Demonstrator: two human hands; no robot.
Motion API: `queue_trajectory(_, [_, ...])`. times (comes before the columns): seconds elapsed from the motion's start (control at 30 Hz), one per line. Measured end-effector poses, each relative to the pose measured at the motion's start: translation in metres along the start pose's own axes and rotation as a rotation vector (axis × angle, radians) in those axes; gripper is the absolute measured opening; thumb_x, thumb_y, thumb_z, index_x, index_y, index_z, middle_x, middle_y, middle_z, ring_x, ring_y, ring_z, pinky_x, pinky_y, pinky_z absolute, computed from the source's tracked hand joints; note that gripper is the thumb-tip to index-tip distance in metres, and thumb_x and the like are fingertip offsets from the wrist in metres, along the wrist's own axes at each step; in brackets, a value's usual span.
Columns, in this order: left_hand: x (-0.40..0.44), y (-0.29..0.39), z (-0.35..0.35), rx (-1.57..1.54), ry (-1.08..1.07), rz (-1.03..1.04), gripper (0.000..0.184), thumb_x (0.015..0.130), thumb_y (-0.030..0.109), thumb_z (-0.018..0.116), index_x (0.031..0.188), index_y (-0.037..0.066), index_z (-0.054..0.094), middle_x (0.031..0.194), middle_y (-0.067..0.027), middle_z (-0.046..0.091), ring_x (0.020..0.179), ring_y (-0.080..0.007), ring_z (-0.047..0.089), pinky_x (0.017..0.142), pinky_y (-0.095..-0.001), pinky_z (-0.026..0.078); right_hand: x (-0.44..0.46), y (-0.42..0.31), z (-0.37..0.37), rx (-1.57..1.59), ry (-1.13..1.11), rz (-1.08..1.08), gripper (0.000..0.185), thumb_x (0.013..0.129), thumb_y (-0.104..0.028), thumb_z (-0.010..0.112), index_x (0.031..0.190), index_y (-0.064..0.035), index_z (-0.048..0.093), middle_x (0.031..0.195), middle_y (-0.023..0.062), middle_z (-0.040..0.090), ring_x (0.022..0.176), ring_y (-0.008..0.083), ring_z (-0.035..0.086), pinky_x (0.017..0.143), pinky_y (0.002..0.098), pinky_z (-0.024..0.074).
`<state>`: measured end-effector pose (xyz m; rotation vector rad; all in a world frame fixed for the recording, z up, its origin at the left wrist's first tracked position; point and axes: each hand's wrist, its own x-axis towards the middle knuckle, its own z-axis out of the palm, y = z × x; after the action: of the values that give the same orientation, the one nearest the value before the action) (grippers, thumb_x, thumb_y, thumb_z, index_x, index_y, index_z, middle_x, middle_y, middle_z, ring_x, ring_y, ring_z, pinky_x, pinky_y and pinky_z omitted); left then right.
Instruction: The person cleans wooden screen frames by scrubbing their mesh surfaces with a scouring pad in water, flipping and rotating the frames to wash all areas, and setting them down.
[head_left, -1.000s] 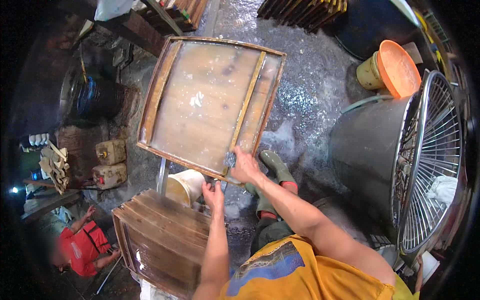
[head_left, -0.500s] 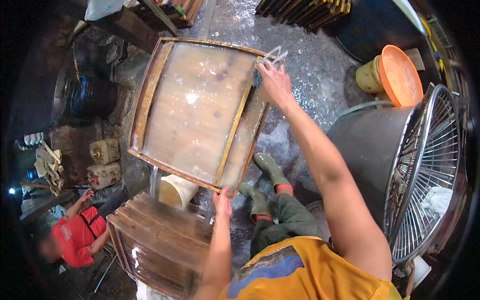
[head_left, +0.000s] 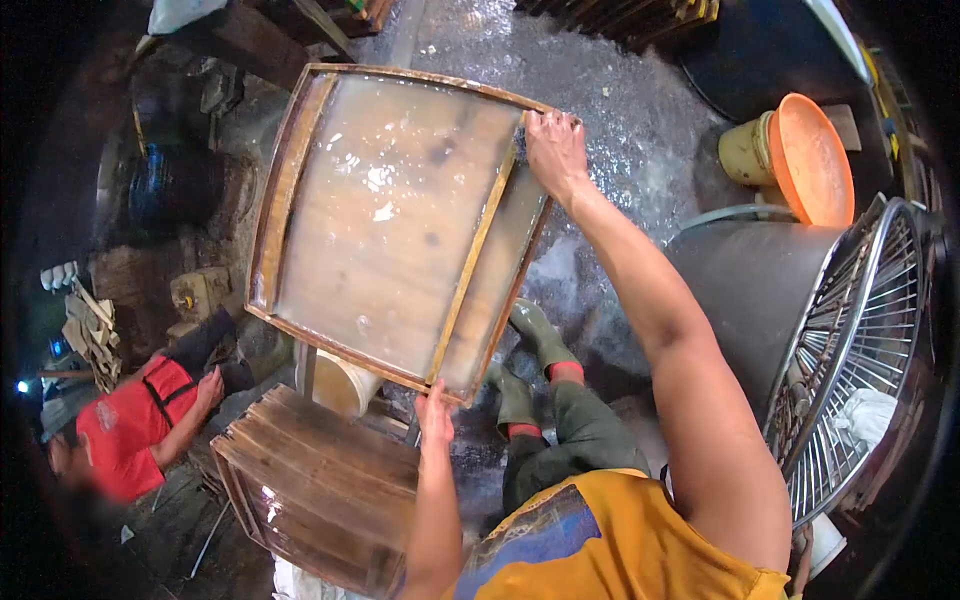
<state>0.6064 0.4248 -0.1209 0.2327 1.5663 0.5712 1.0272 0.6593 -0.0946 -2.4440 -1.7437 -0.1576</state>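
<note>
A wooden tray (head_left: 400,220) holds shallow cloudy liquid, with narrow wooden strips along its left and right sides. My left hand (head_left: 435,412) has its fingers on the tray's bottom rim, close to the lower right corner. At the upper right corner, my right hand (head_left: 556,150) is closed over the end of the right strip (head_left: 475,255); a bit of the dark scrubber shows beside its fingers, mostly hidden. Below the tray stands a white bucket (head_left: 345,385), partly covered by it.
Stacked wooden trays (head_left: 320,460) stand at the lower left, near a person in red (head_left: 135,425). To the right are a large metal vat (head_left: 745,290), a wire fan guard (head_left: 865,350), an orange basin (head_left: 812,160) and a yellowish bucket (head_left: 745,152). The floor (head_left: 620,130) is wet.
My right hand has gone from the strip's lower end up to its upper end. My left hand has stayed by the bottom rim. The person in red has shifted and leans differently.
</note>
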Motion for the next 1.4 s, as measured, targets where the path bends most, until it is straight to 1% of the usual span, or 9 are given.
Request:
queue_trajectory(0.17, [-0.004,0.005,0.011,0.011,0.046,0.006,0.044,0.087,0.021,0.072,0.122,0.003,0.055,0.114,-0.0069,0.062,0.098,-0.0216,0.063,0.078,-0.0382,0.052,-0.002,0.008,-0.021,0.129,-0.512,-0.15,0.022,0.088,-0.007,0.05,0.109,-0.0031,0.055,0.096,0.0183,0.067,0.099,0.0352,0.063,0.081,0.0483,0.051])
queue_trajectory(0.3, [-0.009,0.007,0.012,0.004,0.036,0.007,0.045,0.087,0.02,0.072,0.124,0.002,0.054,0.115,-0.0067,0.062,0.099,-0.0233,0.063,0.079,-0.0389,0.052,0.002,0.0,-0.018,0.008,0.023,0.047,0.023,0.088,-0.007,0.051,0.11,-0.0023,0.057,0.1,0.0151,0.066,0.1,0.0306,0.062,0.082,0.045,0.0503])
queue_trajectory(0.53, [-0.008,0.011,0.01,-0.007,0.052,-0.008,0.045,0.088,0.019,0.07,0.126,0.002,0.051,0.117,-0.0083,0.062,0.102,-0.0246,0.063,0.082,-0.0402,0.053,-0.017,0.001,-0.01,0.19,-0.236,-0.027,0.017,0.09,-0.007,0.048,0.104,-0.0043,0.057,0.1,0.0153,0.066,0.1,0.032,0.062,0.083,0.0469,0.0504])
queue_trajectory(0.57, [-0.005,0.012,0.013,-0.011,0.025,-0.001,0.046,0.088,0.019,0.07,0.127,0.003,0.051,0.118,-0.0085,0.062,0.104,-0.0246,0.063,0.083,-0.0406,0.052,-0.008,0.007,-0.003,0.095,0.038,-0.022,0.017,0.091,-0.008,0.048,0.104,-0.0037,0.057,0.1,0.0162,0.066,0.099,0.0329,0.062,0.083,0.0471,0.0505])
queue_trajectory(1.0, [0.009,0.009,-0.011,0.03,-0.016,-0.048,0.048,0.084,0.023,0.074,0.124,0.007,0.052,0.115,-0.0052,0.061,0.1,-0.018,0.058,0.08,-0.037,0.043,-0.03,-0.011,-0.005,0.13,-0.254,-0.09,0.018,0.091,-0.007,0.05,0.106,-0.0043,0.057,0.105,0.0129,0.064,0.1,0.0293,0.061,0.084,0.0424,0.0497])
queue_trajectory(1.1, [-0.001,0.004,-0.004,0.022,0.018,-0.012,0.049,0.084,0.018,0.074,0.126,0.009,0.051,0.118,-0.0047,0.061,0.105,-0.0207,0.059,0.086,-0.0426,0.043,0.019,0.012,-0.019,0.16,-0.19,0.146,0.018,0.089,-0.005,0.05,0.104,-0.0018,0.06,0.101,0.0166,0.067,0.104,0.0324,0.062,0.085,0.0461,0.0516])
queue_trajectory(1.23, [0.001,0.005,-0.002,-0.005,0.027,-0.028,0.05,0.084,0.013,0.072,0.129,0.009,0.049,0.121,-0.0053,0.06,0.108,-0.0235,0.058,0.09,-0.046,0.042,-0.036,-0.013,-0.005,0.025,-0.058,-0.184,0.013,0.088,-0.009,0.054,0.095,-0.003,0.064,0.098,0.0188,0.068,0.097,0.0311,0.065,0.083,0.0463,0.0534])
queue_trajectory(1.33, [0.003,-0.007,0.0,-0.053,0.008,-0.009,0.055,0.083,0.009,0.072,0.132,0.008,0.047,0.122,-0.0059,0.06,0.11,-0.0246,0.058,0.09,-0.0468,0.044,0.018,0.006,-0.019,0.238,-0.301,0.147,0.018,0.081,0.0,0.055,0.098,0.0,0.061,0.103,0.0246,0.066,0.115,0.0395,0.058,0.1,0.0509,0.0458])
queue_trajectory(1.4, [0.001,-0.01,-0.003,-0.059,0.006,-0.005,0.057,0.082,0.007,0.073,0.133,0.008,0.046,0.122,-0.0066,0.06,0.11,-0.0249,0.058,0.089,-0.0479,0.045,0.012,-0.005,-0.011,0.231,-0.236,0.095,0.018,0.08,-0.002,0.057,0.098,0.0015,0.059,0.097,0.0239,0.066,0.106,0.0391,0.062,0.094,0.0506,0.049])
